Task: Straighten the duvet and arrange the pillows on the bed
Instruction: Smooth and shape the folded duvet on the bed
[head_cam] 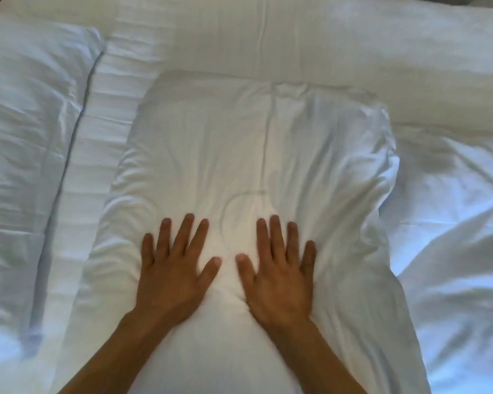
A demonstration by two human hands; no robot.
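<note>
At far left we see one white pillow (32, 143) with a seamed edge. Beside it, our middle pillow (256, 155) lies creased on the bed; our left hand (172, 268) and right hand (279, 271) press flat on it, fingers spread. Rumpled duvet (453, 237) at right.

I see a plump, creased white cotton pillow (248, 155) lying flat under both palms, another white pillow (26, 137) left of them, rumpled white duvet (453, 237) right.
</note>
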